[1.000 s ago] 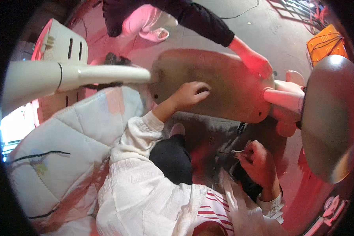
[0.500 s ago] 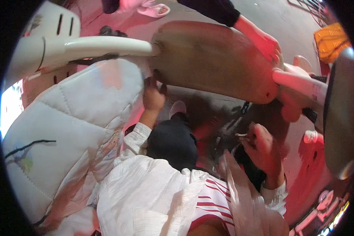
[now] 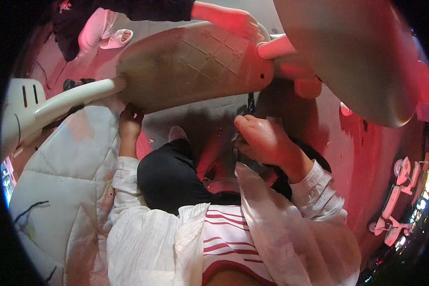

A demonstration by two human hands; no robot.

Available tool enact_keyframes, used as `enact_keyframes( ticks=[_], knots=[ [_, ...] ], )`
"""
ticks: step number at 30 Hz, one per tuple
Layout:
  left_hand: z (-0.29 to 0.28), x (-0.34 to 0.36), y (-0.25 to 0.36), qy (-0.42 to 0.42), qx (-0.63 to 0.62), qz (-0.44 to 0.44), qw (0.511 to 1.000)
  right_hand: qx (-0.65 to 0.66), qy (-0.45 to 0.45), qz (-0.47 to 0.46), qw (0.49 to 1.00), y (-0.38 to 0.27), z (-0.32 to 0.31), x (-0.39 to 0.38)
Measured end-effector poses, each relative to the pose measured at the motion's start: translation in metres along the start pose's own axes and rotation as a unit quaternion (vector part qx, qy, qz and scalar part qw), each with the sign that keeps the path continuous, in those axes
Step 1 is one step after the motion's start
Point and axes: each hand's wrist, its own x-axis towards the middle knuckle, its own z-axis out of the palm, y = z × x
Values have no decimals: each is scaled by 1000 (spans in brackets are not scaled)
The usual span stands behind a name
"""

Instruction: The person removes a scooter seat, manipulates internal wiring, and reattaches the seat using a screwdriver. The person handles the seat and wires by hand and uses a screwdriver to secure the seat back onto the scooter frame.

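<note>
Across the upper middle runs a long brown panel (image 3: 176,71) with rounded ends and a diamond pattern pressed into it. My left hand (image 3: 130,126) reaches up to its lower left edge; the fingers curl around that edge, their tips partly hidden. Below the panel's right half, my right hand (image 3: 267,142) is closed above my right knee. What lies inside those fingers cannot be made out. A thin black rod (image 3: 251,102) hangs under the panel, just above my right hand. Another person's hand (image 3: 238,21) rests on the panel's upper right edge.
White tubing (image 3: 76,100) meets the panel's left end. A pale quilted cover (image 3: 52,167) spreads along my left side. A large smooth brown curved part (image 3: 348,57) fills the upper right. White scooters (image 3: 391,205) stand farther right. The other person's sandalled foot (image 3: 117,39) is beyond the panel.
The view has shifted, so the panel and cover appear farther left, and the brown curved part looms larger. My right hand has turned, hiding the thin pale piece seen at its fingertips. My left hand stays at the panel.
</note>
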Motion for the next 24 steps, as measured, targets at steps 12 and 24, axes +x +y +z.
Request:
enact_keyframes(
  ticks=[12, 24],
  knots=[
    [1, 4, -14, -45, 25, -94, 994, 4, -24, -41, 999, -5, 0, -12],
    [19, 16, -39, -71, 28, -27, 997, 20, 4, -65, 998, 1, 7, -25]
  ],
)
